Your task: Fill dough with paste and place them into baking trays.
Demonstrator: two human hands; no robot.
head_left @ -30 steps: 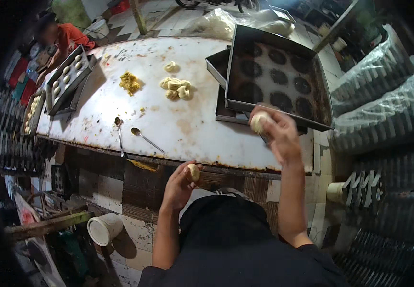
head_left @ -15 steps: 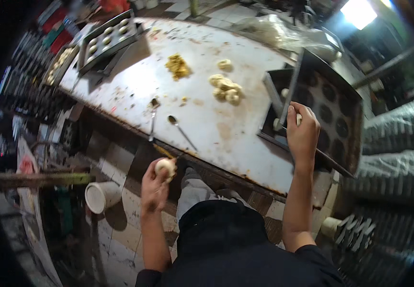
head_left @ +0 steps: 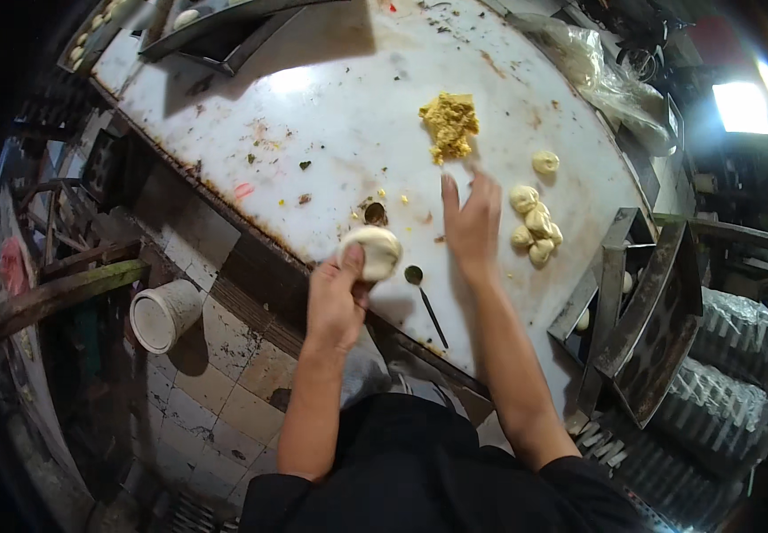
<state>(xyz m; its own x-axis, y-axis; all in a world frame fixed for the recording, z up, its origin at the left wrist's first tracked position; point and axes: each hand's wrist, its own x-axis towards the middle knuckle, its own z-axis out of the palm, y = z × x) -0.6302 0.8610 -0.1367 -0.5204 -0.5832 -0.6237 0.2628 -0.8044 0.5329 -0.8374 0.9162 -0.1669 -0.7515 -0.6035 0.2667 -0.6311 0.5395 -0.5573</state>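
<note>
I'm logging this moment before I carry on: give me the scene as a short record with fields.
Left grip: closed on a flattened dough round, thumb on top
Right grip: open, nothing visible in it, near the yellow crumbly heap; contact unclear
Loose dough: a cluster of pieces, one separate piece beyond it
Spoons: one in full view, one partly hidden behind the dough round
Surface: white tabletop, stained and crumb-strewn
Right side: dark metal trays

White table point(head_left: 339, 124) (stained): yellow heap point(head_left: 450, 124), dough pieces point(head_left: 539, 222), spoons point(head_left: 414, 274), stacked trays point(head_left: 224, 28).
</note>
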